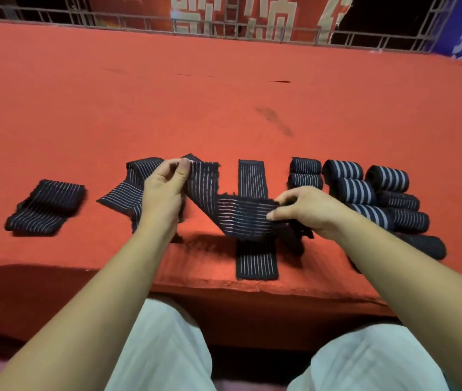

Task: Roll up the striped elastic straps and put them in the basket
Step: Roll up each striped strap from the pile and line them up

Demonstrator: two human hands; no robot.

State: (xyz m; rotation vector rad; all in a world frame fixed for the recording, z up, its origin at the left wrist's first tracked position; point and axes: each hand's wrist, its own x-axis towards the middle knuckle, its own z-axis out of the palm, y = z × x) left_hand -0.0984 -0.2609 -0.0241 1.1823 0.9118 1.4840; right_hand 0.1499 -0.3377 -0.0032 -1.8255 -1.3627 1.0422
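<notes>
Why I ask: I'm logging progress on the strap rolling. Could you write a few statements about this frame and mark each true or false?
1. The left hand and the right hand both hold one dark striped elastic strap above the red cloth-covered table. True.
2. The rolled striped straps are piled on the person's left. False: they lie on the right, beyond the right hand.
3. A flat striped strap lies on the table under the held one, reaching the near edge. True.
4. A basket stands on the table. False: no basket is in view.
5. The held strap is rolled tight. False: it hangs unrolled between the hands.
</notes>
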